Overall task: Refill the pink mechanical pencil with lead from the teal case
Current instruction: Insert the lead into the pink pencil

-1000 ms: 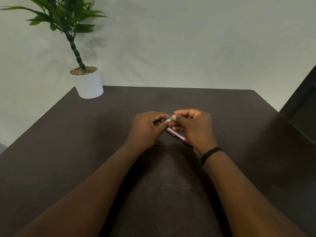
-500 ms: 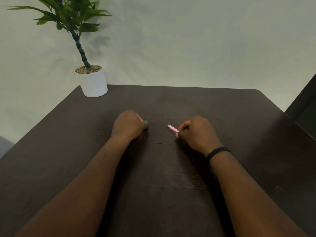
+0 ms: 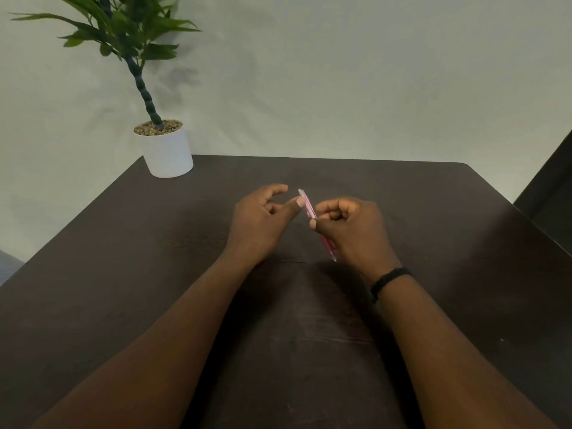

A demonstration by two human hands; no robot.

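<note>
Gripping pink pencil (image 3: 309,209) in right hand (image 3: 353,230) fingers, left hand (image 3: 260,224) fingers loosely spread, thumb beside it.

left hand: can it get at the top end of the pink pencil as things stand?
Probably yes. The left hand hovers beside the pink pencil, thumb almost at its upper end. The right hand grips the pencil lower down, leaving that end bare.

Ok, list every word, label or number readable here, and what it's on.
None can be read.
Pencil, held by the right hand: any print is too small and blurred.
Pot, wristband, table: no markings show.
</note>
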